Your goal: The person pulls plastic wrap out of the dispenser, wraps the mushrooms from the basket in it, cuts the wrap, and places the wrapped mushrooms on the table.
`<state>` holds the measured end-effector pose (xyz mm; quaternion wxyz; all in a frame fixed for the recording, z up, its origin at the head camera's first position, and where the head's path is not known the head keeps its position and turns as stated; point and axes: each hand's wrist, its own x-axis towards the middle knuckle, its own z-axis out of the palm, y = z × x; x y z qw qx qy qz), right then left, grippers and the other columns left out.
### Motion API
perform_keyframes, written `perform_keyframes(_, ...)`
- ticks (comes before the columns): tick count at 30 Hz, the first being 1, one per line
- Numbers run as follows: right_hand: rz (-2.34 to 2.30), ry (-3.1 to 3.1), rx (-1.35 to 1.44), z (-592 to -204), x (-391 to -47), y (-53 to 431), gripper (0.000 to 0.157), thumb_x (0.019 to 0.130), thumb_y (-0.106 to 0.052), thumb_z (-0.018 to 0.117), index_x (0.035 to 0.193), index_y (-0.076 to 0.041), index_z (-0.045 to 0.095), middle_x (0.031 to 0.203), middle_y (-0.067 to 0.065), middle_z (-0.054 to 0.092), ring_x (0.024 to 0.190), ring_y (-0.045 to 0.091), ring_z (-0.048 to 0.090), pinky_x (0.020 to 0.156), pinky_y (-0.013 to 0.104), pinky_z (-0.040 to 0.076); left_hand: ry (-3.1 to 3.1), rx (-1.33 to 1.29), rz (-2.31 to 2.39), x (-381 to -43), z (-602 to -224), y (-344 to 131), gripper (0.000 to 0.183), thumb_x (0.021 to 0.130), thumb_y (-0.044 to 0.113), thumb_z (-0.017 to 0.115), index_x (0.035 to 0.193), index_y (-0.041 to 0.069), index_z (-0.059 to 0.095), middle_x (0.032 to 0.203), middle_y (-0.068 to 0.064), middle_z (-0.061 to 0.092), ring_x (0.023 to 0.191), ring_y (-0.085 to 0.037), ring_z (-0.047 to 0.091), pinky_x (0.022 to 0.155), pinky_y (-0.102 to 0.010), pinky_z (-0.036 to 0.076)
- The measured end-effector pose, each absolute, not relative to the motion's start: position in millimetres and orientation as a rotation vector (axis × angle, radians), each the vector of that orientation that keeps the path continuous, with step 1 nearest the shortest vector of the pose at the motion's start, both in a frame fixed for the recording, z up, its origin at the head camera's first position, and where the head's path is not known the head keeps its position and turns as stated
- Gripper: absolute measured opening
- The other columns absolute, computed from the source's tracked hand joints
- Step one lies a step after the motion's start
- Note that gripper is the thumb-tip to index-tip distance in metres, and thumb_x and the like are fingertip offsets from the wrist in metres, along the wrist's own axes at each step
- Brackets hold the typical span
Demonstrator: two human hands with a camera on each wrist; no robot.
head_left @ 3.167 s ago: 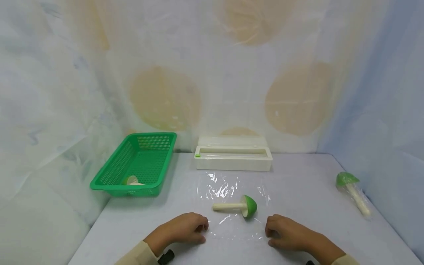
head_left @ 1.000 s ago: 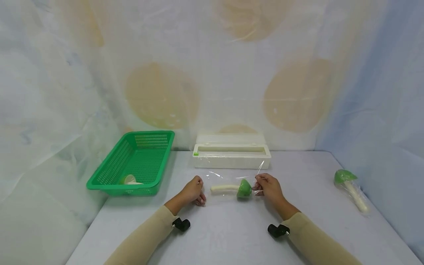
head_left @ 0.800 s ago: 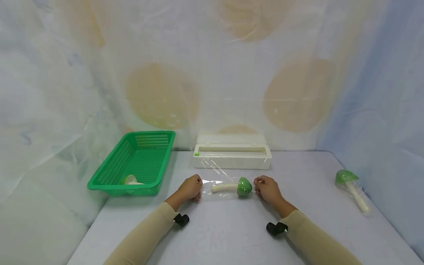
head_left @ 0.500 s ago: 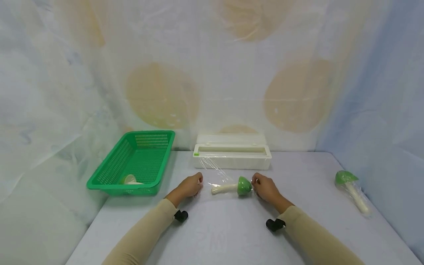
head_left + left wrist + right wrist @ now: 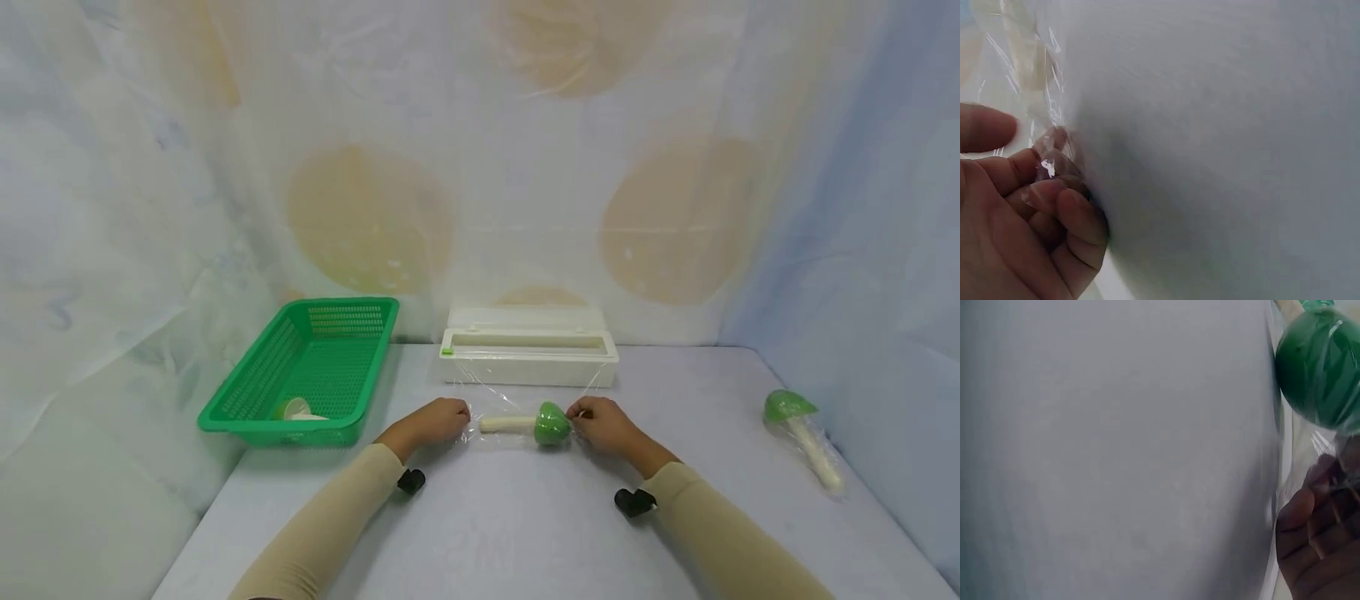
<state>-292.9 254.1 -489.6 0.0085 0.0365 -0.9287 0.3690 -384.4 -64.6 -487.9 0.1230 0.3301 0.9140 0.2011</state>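
Note:
A toy mushroom (image 5: 551,423) with a green cap and pale stem lies on its side, covered by clear plastic wrap (image 5: 480,432). The film also stretches back toward the white box. At the stem end, my left hand (image 5: 435,421) holds the film's edge; in the left wrist view, curled fingers (image 5: 1082,219) have film bunched among them while the thumb stands apart. My right hand (image 5: 607,427) grips the film just beside the cap. Close up in the right wrist view, the wrapped green cap (image 5: 1319,369) sits above the right fingers (image 5: 1297,509), which are partly cut off.
Behind the mushroom stands a white wrap dispenser box (image 5: 528,372) with its lid up. A green basket (image 5: 367,367) at the left contains another mushroom (image 5: 296,409). Near the table's right edge lies a film-wrapped mushroom (image 5: 806,442). Plastic sheeting surrounds the table.
Since the earliest frame, both hands have moved forward, and the film that lay flat under the mushroom now covers it. Lately the left hand has shifted slightly right, nearer the stem.

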Motion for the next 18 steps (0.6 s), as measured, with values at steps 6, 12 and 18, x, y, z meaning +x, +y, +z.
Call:
perform_keyframes(6, 1.113, -2.856, 0.377, -485, -293, 266, 0.012, 0.092, -0.004, 0.059, 0.095, -0.008, 0.069, 0.102, 0.004, 0.065, 0.096, 0.023, 0.058, 0.084, 0.046, 0.048, 2.690, 0.920, 0.498, -381, -480, -55, 0.053, 0.079, 0.065, 0.067, 0.086, 0.012, 0.064, 0.075, 0.004, 0.058, 0.068, -0.013, 0.054, 0.063, -0.032, 0.046)
perform_keyframes(12, 1.052, -2.916, 0.377, -482, -292, 265, 0.030, 0.096, -0.031, 0.061, 0.105, -0.004, 0.070, 0.108, 0.004, 0.063, 0.097, 0.023, 0.057, 0.081, 0.042, 0.049, 2.765, 0.997, 0.334, -375, -473, -47, 0.055, 0.067, 0.062, 0.078, 0.078, 0.012, 0.060, 0.074, 0.003, 0.055, 0.067, -0.013, 0.049, 0.060, -0.032, 0.045)
perform_keyframes(18, 0.664, -3.076, 0.311, -481, -291, 253, 0.065, 0.070, -0.059, 0.079, 0.106, -0.006, 0.070, 0.110, -0.003, 0.060, 0.095, 0.018, 0.057, 0.084, 0.040, 0.048, 2.784, 0.998, 0.258, -375, -474, -37, 0.054, 0.067, 0.062, 0.077, 0.074, 0.014, 0.056, 0.073, 0.003, 0.053, 0.065, -0.013, 0.048, 0.058, -0.032, 0.043)
